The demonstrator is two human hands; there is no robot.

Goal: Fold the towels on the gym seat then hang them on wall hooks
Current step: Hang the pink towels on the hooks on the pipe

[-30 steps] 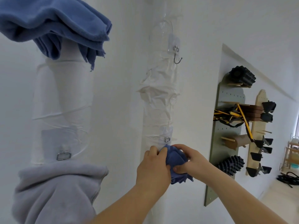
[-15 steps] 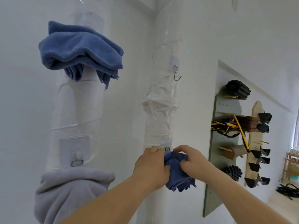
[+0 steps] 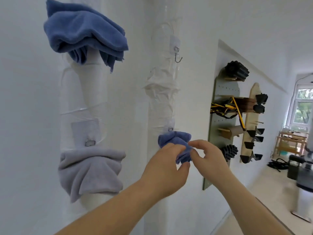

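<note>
Head view is showing you a white wall (image 3: pixel 203 22) filling most of the frame, with two white wrapped pipes running up it. Your left pipe (image 3: pixel 89 102) is carrying two towels: a large blue towel (image 3: pixel 84 34) is sitting bunched near the top, and a grey towel (image 3: pixel 89 170) is hanging lower down, just below a small metal clip. Your right pipe (image 3: pixel 162 102) is wearing crinkled wrapping, and a bare metal hook (image 3: pixel 177 56) is sticking out near its top, well apart from your hands.

To the right, a grey-green pegboard (image 3: pixel 220 133) is holding black foam rollers and yellow-and-black straps, and a wooden rack (image 3: pixel 250 124) beside it is carrying black grips. Farther right, the room is opening onto a window (image 3: pixel 303 106), blurred at the edge.

Your left hand (image 3: pixel 166 168) is reaching up from the lower centre, its fingers curled and its thumb and forefinger pinching the lower folds of a small blue towel (image 3: pixel 174 138). Your right hand (image 3: pixel 208 156) is hovering just beside it, fingers loosely spread and slightly curled; its fingertips are at the towel's right edge, though you cannot tell whether they are touching the cloth.

That small blue towel is hanging bunched against the right pipe, directly below a lower hook mount (image 3: pixel 171 129); the hook itself is hiding under the fabric.
</note>
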